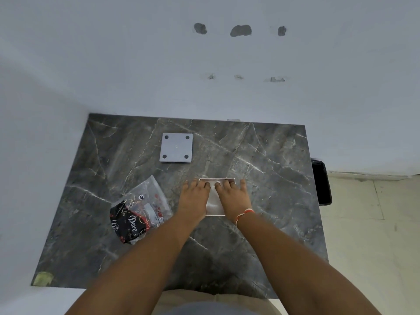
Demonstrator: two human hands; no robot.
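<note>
A flat white rectangular piece (214, 204) with a thin metal-looking rim lies on the dark marble tabletop (261, 160), near its middle. My left hand (193, 198) lies flat on its left part, fingers straight and pointing away from me. My right hand (231, 196), with a red and white thread round the wrist, presses flat on its right part. The two hands lie side by side and cover most of the piece; only a strip between them and the far edge show.
A grey square plate (176, 147) with a hole in each corner lies further back left. A clear plastic bag (139, 209) with a black printed pouch inside sits left of my hands. A black bin (321, 181) stands off the table's right edge. White walls close the back and left.
</note>
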